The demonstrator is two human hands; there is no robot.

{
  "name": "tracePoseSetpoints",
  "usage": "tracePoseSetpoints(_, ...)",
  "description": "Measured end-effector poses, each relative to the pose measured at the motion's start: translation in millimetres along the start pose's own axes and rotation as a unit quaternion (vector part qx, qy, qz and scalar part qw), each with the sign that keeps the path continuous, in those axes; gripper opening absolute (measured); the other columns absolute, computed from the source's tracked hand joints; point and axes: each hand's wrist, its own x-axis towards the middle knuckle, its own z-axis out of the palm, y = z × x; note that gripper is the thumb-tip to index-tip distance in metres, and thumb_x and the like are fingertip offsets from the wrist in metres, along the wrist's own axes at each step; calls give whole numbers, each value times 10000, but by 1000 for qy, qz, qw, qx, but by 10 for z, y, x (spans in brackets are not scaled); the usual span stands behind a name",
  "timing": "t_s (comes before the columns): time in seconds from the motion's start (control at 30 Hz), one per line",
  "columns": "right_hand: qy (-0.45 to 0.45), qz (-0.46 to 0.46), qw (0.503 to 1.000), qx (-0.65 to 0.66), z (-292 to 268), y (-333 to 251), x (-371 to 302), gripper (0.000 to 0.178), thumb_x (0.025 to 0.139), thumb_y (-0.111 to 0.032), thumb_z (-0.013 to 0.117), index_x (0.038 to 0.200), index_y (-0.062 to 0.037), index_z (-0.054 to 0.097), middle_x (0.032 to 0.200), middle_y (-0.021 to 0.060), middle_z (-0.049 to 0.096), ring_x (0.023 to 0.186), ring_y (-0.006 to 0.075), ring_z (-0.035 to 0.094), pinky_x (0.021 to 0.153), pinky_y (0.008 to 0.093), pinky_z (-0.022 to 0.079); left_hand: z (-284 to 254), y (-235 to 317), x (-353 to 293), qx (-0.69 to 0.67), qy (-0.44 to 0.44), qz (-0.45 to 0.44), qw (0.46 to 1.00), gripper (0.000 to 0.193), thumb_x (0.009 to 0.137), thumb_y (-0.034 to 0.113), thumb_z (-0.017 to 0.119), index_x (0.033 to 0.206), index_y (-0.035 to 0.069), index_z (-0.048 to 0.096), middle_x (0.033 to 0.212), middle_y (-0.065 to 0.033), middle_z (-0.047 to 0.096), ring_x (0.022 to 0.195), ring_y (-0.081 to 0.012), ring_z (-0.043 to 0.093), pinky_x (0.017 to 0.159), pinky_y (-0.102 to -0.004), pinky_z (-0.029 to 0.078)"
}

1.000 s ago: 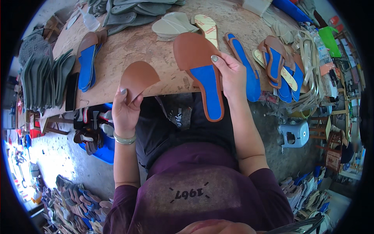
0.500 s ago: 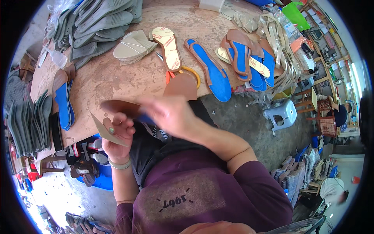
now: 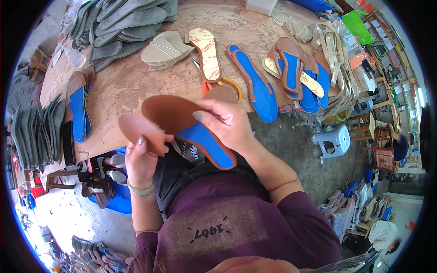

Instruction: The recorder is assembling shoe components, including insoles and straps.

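Observation:
My right hand (image 3: 230, 123) grips a shoe insole (image 3: 170, 116) by its edge, thumb on top. This insole has a wide brown forefoot and a blue strip running to the heel, and it is held tilted over my lap at the table edge. Pinched in my left hand (image 3: 142, 161) is a smaller rounded brown forefoot piece (image 3: 140, 130), close beside the insole's front end and partly overlapping it in view. On the table just beyond lie another brown piece (image 3: 223, 94) and scissors (image 3: 233, 83) with orange and yellow handles, partly covered.
A cream printed insole (image 3: 205, 54) and a blue-and-brown insole (image 3: 255, 86) lie on the table (image 3: 123, 93). A banded beige bundle (image 3: 166, 52), grey soles (image 3: 132, 18) and more insoles (image 3: 291, 68) surround them. A blue-grey stool (image 3: 334, 136) stands right of the table.
My right hand was blurred over the insole and now holds it up in plain sight. The piece in my left hand has turned from its beige face to its brown one.

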Motion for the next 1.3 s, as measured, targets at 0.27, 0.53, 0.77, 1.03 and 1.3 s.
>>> tracePoseSetpoints(0.27, -127, 130, 975, 130, -123, 288, -451, 490, 902, -57, 634, 1347, 33, 450, 1147, 140, 637, 1073, 182, 611, 932, 303, 482, 52, -182, 241, -161, 49, 39, 985, 367, 928, 115, 567, 1256, -41, 518, 1207, -132, 612, 1128, -280, 589, 1018, -390, 437)
tracePoseSetpoints(0.53, -140, 158, 976, 50, -21, 550, -583, 349, 918, -48, 604, 1247, 49, 537, 1080, 86, 667, 964, 112, 625, 864, 268, 504, 144, -184, 298, -334, 66, -16, 940, 453, 957, 99, 529, 1367, -40, 398, 1346, -155, 515, 1242, -297, 512, 1022, -348, 448)
tracePoseSetpoints(0.77, 29, 141, 974, 177, -295, 376, -513, 419, 940, -67, 572, 1332, 46, 473, 1135, 77, 633, 995, 94, 588, 874, 233, 465, -176, -30, 150, -198, 102, 63, 973, 539, 882, 16, 511, 1404, 10, 375, 1418, -160, 449, 1306, -373, 440, 988, -405, 458)
tracePoseSetpoints(1.03, 332, 55, 941, 48, -1785, 388, -111, 483, 904, -97, 631, 1341, 43, 480, 1131, 64, 630, 978, 113, 589, 857, 257, 473, -162, -138, 19, -341, 57, 18, 938, 476, 1008, 241, 439, 1435, 63, 325, 1492, -158, 329, 1392, -421, 273, 1018, -582, 417)
tracePoseSetpoints(1.3, 310, -126, 752, -568, -2029, 324, 58, 401, 858, -109, 648, 1224, 18, 545, 1190, 195, 604, 1035, 350, 611, 901, 351, 480, -66, -242, 59, -274, 58, -55, 958, 472, 987, 201, 461, 1411, 22, 355, 1431, -165, 430, 1359, -371, 364, 1051, -589, 373)
